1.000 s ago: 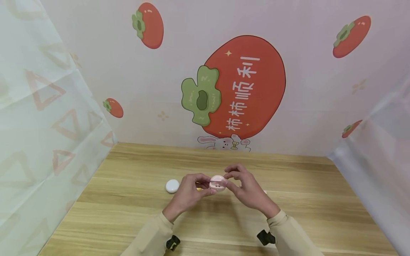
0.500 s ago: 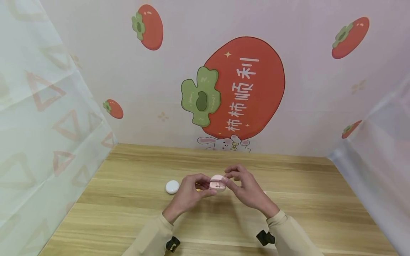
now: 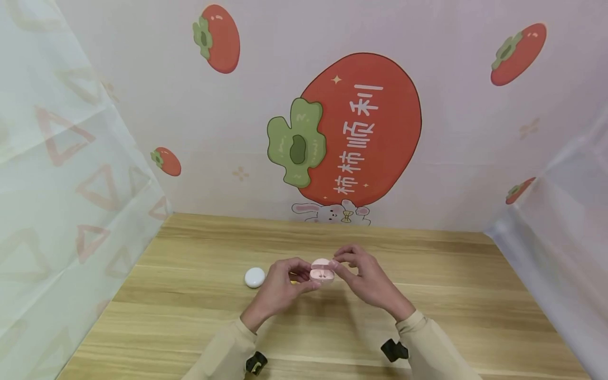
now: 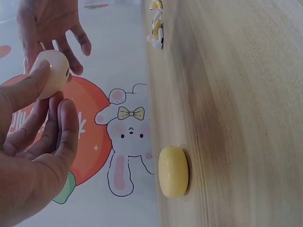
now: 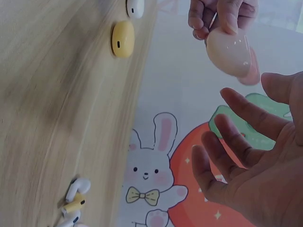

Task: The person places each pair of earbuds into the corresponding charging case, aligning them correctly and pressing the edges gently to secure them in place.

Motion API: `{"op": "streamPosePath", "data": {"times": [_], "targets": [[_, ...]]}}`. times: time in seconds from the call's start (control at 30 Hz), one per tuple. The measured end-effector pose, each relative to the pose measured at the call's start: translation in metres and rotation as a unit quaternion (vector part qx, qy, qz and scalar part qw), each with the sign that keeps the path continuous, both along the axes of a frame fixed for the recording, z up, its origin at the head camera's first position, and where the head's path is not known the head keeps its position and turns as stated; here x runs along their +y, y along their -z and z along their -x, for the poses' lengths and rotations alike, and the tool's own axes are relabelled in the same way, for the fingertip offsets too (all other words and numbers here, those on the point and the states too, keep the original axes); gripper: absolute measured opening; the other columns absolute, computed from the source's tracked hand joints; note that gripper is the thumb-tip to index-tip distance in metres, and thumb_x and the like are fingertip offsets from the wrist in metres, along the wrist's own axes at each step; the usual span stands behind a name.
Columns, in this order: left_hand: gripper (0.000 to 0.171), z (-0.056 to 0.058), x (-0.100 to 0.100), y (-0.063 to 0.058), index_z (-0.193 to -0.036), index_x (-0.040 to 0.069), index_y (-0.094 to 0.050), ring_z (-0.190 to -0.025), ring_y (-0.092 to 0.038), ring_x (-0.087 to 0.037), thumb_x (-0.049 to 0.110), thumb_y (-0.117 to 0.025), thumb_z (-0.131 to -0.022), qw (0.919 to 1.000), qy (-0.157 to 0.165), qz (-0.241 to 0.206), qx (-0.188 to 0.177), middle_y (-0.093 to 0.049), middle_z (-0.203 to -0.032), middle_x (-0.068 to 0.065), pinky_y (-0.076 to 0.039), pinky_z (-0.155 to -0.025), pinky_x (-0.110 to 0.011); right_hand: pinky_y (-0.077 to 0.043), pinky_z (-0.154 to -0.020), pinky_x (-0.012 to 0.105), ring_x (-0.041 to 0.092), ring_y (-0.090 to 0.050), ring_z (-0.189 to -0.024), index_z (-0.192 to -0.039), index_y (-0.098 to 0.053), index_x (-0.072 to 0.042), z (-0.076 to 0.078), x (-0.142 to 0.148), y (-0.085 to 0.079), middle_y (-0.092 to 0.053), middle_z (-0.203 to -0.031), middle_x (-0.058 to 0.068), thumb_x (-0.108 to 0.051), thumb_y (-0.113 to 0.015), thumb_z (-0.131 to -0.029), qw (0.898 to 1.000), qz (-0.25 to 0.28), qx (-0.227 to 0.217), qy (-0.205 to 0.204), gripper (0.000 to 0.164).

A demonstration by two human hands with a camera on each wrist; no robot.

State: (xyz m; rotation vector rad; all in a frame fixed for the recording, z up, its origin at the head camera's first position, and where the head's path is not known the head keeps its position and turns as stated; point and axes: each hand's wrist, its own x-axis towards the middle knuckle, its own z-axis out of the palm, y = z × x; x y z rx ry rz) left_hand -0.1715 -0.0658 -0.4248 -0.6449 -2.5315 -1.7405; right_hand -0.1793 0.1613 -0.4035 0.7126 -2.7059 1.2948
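A pink earbud case is up off the table with its lid raised, its pale inside facing the person. My left hand pinches the case between thumb and fingers, as the left wrist view also shows. Just right of the case is my right hand, fingers spread and relaxed. In the right wrist view a small gap separates the right thumb from the pink lid. Whether earbuds sit inside the case is too small to tell.
On the wooden table lie a white earbud case and a yellow earbud case. Several loose white and yellow earbuds lie together farther right. A patterned cloth wall stands behind the table.
The pink case's lid has swung farther up, so more of its inside shows. My right hand has shifted very slightly right; my left hand keeps its hold.
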Motion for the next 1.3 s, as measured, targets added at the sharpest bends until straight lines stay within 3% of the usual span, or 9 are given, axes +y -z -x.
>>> {"op": "streamPosePath", "data": {"times": [0.4, 0.7, 0.87, 1.07, 1.3], "targets": [[0.022, 0.005, -0.004, 0.005, -0.100, -0.001, -0.071, -0.082, -0.066, -0.017, 0.009, -0.083, -0.085, 0.9995, -0.017, -0.010, -0.026, -0.069, -0.090, -0.004, -0.058, -0.078, -0.037, -0.053, -0.090, 0.048, 0.019, -0.064, -0.105, -0.116, -0.074, -0.011, 0.012, 0.030, 0.006, -0.067, -0.113, 0.001, -0.032, -0.062, -0.103, 0.997, -0.018, 0.010, 0.069, 0.028], [0.020, 0.006, -0.004, 0.007, -0.101, -0.001, -0.070, -0.083, -0.064, -0.016, 0.007, -0.081, -0.086, 0.9991, -0.019, -0.009, -0.038, -0.069, -0.091, -0.003, -0.058, -0.077, -0.033, -0.053, -0.084, 0.045, 0.020, -0.063, -0.097, -0.118, -0.072, -0.005, 0.020, 0.053, 0.013, -0.068, -0.109, 0.004, -0.023, -0.067, -0.100, 0.993, -0.058, 0.027, 0.103, 0.025], [0.019, 0.006, -0.003, 0.008, -0.100, -0.002, -0.070, -0.084, -0.065, -0.016, 0.006, -0.081, -0.087, 0.9990, -0.018, -0.009, -0.040, -0.069, -0.091, -0.004, -0.058, -0.077, -0.032, -0.053, -0.080, 0.043, 0.021, -0.064, -0.091, -0.116, -0.072, -0.003, 0.027, 0.063, 0.019, -0.068, -0.098, 0.004, -0.017, -0.071, -0.097, 0.990, -0.074, 0.027, 0.117, 0.024], [0.020, 0.006, -0.003, 0.010, -0.100, -0.002, -0.070, -0.084, -0.064, -0.016, 0.008, -0.081, -0.087, 0.9987, -0.016, -0.012, -0.046, -0.068, -0.091, -0.005, -0.057, -0.076, -0.029, -0.053, -0.075, 0.043, 0.026, -0.064, -0.091, -0.115, -0.071, 0.000, 0.036, 0.073, 0.026, -0.067, -0.093, 0.004, -0.013, -0.073, -0.094, 0.987, -0.097, -0.001, 0.130, 0.025], [0.022, 0.006, -0.003, 0.008, -0.101, -0.002, -0.070, -0.084, -0.064, -0.016, 0.010, -0.081, -0.087, 0.9986, -0.014, -0.012, -0.049, -0.068, -0.091, -0.004, -0.057, -0.076, -0.027, -0.052, -0.074, 0.039, 0.022, -0.061, -0.084, -0.113, -0.072, 0.002, 0.047, 0.083, 0.037, -0.066, -0.088, 0.004, -0.009, -0.074, -0.092, 0.981, -0.135, -0.035, 0.132, 0.023]]}}
